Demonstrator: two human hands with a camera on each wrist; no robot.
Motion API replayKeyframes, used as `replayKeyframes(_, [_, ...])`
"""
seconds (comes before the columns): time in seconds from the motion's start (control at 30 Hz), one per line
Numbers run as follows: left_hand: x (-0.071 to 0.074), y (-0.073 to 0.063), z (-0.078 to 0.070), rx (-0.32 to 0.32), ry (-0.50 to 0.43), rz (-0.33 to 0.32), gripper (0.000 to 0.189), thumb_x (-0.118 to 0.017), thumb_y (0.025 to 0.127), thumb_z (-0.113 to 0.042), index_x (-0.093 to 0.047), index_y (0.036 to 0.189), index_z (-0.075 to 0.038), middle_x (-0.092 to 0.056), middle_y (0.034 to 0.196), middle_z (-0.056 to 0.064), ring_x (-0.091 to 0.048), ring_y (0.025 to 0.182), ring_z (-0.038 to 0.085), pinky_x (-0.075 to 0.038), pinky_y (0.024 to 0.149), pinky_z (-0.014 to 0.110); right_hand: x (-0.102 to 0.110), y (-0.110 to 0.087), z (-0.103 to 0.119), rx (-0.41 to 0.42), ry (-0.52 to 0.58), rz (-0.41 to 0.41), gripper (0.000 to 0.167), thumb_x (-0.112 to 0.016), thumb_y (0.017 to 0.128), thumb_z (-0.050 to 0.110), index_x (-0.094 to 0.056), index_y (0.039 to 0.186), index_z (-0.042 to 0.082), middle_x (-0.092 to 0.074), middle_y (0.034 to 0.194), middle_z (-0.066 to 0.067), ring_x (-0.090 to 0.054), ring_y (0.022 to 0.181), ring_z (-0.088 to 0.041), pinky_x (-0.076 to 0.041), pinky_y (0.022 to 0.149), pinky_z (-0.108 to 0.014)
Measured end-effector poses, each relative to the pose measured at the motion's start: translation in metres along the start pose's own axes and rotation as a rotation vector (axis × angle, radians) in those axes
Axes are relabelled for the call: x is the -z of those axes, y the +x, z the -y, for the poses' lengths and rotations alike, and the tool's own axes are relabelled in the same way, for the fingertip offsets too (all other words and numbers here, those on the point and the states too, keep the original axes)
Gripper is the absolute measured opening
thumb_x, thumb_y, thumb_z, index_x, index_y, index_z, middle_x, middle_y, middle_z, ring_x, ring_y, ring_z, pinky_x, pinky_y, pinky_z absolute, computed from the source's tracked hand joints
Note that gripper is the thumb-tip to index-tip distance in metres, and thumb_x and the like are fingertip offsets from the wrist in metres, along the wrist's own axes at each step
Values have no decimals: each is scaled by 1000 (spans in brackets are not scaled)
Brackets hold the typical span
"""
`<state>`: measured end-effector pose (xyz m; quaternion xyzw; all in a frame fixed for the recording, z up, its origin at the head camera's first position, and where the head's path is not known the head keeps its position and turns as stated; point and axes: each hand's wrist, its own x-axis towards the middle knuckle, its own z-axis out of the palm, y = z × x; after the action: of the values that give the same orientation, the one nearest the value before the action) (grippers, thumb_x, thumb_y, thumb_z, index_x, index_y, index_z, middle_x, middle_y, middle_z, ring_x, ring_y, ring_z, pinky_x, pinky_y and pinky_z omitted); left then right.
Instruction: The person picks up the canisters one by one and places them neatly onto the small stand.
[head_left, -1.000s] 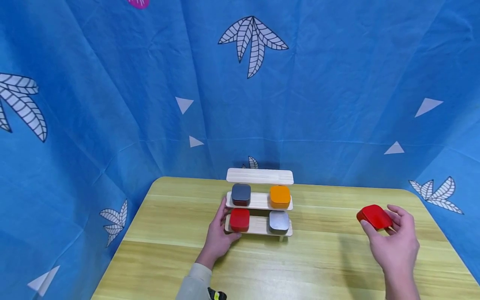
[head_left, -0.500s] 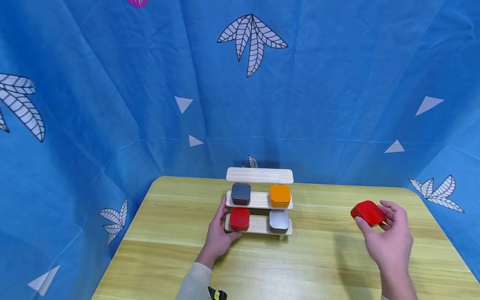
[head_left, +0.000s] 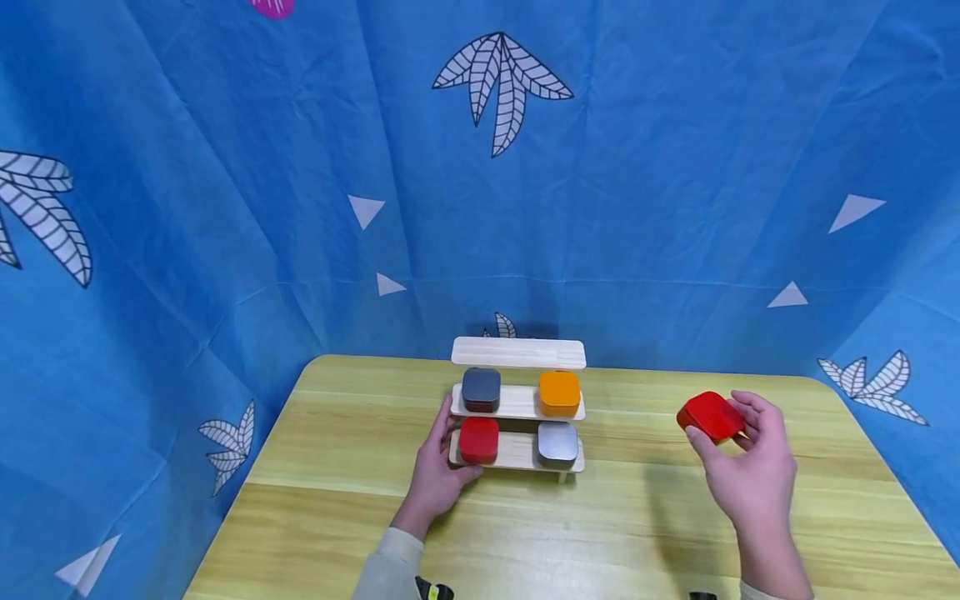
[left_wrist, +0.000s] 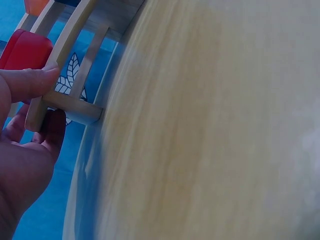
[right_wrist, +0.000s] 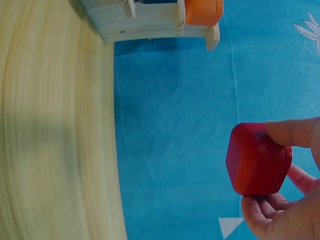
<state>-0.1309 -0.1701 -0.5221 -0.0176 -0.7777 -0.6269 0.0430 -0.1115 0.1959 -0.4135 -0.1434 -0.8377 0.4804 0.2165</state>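
Observation:
A small wooden tiered shelf [head_left: 517, 451] stands near the back of the table. My left hand [head_left: 437, 479] grips its lower left end, thumb on the front and fingers behind, as the left wrist view shows. Beside that thumb a red tin [head_left: 478, 439] sits on the bottom tier, with a silver tin [head_left: 557, 442] at the other end. The middle tier bears a dark blue tin [head_left: 481, 389] and an orange tin [head_left: 559, 392]. To the right, my right hand [head_left: 753, 462] pinches another red tin [right_wrist: 258, 160] between thumb and fingers, held tilted above the table.
The shelf's top tier [head_left: 518, 352] has nothing on it. Behind the wooden table [head_left: 337, 533] hangs a blue cloth [head_left: 637, 192] with white leaf and triangle prints. It also runs down along the table's left and right sides.
My right hand has moved left toward the shelf, carrying the red tin with it. My left hand keeps its grip on the shelf, and the tins there have not moved.

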Motion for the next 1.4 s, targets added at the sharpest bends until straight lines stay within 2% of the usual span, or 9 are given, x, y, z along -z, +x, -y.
replayKeyframes(0.2, [0, 0, -1, -5, -4, 6, 125, -79, 71, 19, -16, 159, -43, -45, 144, 1, -39, 137, 23, -46, 100, 32, -5, 0, 7, 18, 19, 8, 78, -84, 80, 7, -44, 147, 11, -54, 138, -11, -52, 118, -31, -46, 88, -19])
replayKeyframes(0.43, [1, 0, 0, -4, 25, -5, 122, -80, 70, 19, -16, 162, -31, -46, 143, 2, -40, 136, 23, -44, 103, 34, -10, -1, 13, 56, 38, 5, 76, -83, 80, 5, -45, 145, 10, -55, 136, -11, -53, 117, -30, -48, 94, -24])
replayKeyframes(0.53, [1, 0, -1, 4, 16, -2, 123, -80, 71, 19, -16, 161, -33, -45, 144, 1, -39, 137, 23, -45, 102, 33, -12, 0, 15, 78, 48, 4, 75, -83, 80, 3, -46, 144, 10, -56, 135, -10, -53, 115, -30, -47, 91, -19])
replayKeyframes(0.67, [1, -1, -1, 15, 20, -2, 125, -80, 71, 19, -16, 159, -43, -45, 144, 0, -39, 137, 22, -44, 103, 34, -15, 0, 18, 91, 54, 11, 74, -83, 80, 3, -46, 144, 10, -56, 136, -11, -53, 115, -31, -47, 91, -19])
replayKeyframes(0.77, [1, -1, -2, 15, 18, -3, 125, -80, 71, 18, -16, 158, -46, -45, 145, 1, -39, 137, 23, -43, 105, 36, -17, 0, 19, 96, 56, 14, 73, -82, 80, 3, -46, 143, 9, -56, 136, -11, -54, 116, -30, -47, 91, -21])
replayKeyframes(1.03, [2, -1, 0, 8, -6, 4, 125, -78, 71, 20, -16, 159, -43, -45, 145, -1, -40, 136, 20, -43, 104, 31, -23, 0, 25, 108, 81, 24, 72, -83, 80, 3, -46, 142, 8, -56, 134, -8, -54, 114, -27, -46, 88, -18])
replayKeyframes(1.17, [1, -1, 1, -18, -19, 13, 122, -78, 71, 21, -16, 162, -31, -46, 144, 2, -41, 135, 23, -41, 107, 36, -26, 0, 29, 121, 97, 28, 69, -81, 81, 2, -47, 141, 8, -57, 133, -8, -55, 113, -26, -48, 90, -21])
replayKeyframes(1.27, [1, -1, 1, -31, -19, 18, 120, -78, 71, 21, -15, 162, -25, -46, 144, 4, -40, 135, 25, -34, 112, 41, -28, 2, 31, 125, 104, 28, 68, -80, 82, 1, -48, 140, 7, -57, 133, -8, -56, 113, -26, -49, 92, -23])
replayKeyframes(1.4, [2, 0, 2, -17, -26, 18, 123, -78, 71, 20, -15, 161, -34, -45, 144, 2, -39, 137, 23, -39, 108, 39, -31, 3, 35, 128, 116, 39, 67, -80, 82, 1, -48, 141, 7, -57, 133, -8, -55, 113, -26, -49, 92, -24])
